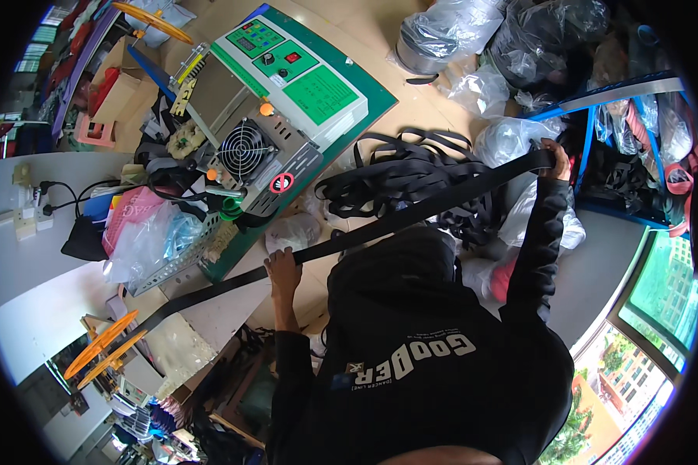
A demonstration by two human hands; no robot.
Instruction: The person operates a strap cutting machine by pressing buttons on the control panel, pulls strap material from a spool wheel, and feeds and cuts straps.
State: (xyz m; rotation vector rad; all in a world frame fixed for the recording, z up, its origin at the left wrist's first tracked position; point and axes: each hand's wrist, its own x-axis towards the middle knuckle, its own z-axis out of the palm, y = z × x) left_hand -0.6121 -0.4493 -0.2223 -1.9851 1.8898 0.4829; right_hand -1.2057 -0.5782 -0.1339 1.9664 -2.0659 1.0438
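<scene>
A long black webbing strap [419, 211] stretches across in front of my body, pulled fairly straight. My left hand [284, 271] is closed on the strap near its middle. Out to the right, my right hand [557, 160] grips the strap at its upper right stretch, the arm reaching forward. Past my left hand the strap runs down to an orange-rimmed reel [105, 353] at the lower left. Beyond the strap, a loose heap of black webbing [423, 167] lies in loops on the floor.
A benchtop machine [287, 81] with a green control panel and a fan [244, 151] stands on a green-topped table [380, 101], ahead and left. Plastic-wrapped bundles [547, 39] pile up at the far right. A blue metal rack [589, 147] stands right. Another orange reel [151, 22] is at the upper left.
</scene>
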